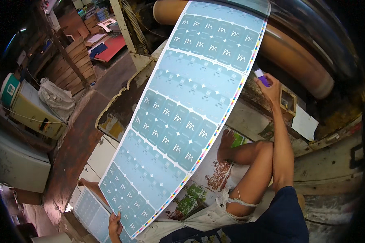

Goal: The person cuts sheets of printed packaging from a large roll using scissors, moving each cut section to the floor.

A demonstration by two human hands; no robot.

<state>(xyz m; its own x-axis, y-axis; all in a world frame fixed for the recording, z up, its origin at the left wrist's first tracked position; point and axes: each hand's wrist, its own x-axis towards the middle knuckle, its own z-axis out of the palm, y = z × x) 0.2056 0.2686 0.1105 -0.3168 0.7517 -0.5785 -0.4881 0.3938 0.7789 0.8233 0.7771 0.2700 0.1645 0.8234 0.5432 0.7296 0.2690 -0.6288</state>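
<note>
A long printed sheet (190, 89) with rows of teal and pale blue labels slopes down toward me from under a dark glossy cover at the top. Coloured patches run along its right edge. My left hand (114, 226) pinches the sheet's lower left edge, thumb on top. Off the sheet's right edge, near the machine, my right hand (270, 88) is closed round a small purple thing with a white end (262, 77); its kind is not clear. Part of that thing is hidden by the fingers.
Brown rollers (296, 60) of the machine lie at the upper right. A stack of printed sheets (91, 212) sits at lower left. A grey sack (56, 97) rests on a yellowish cabinet (34, 109). My bare foot (227, 139) stands below the sheet, beside a worn metal frame (247, 117).
</note>
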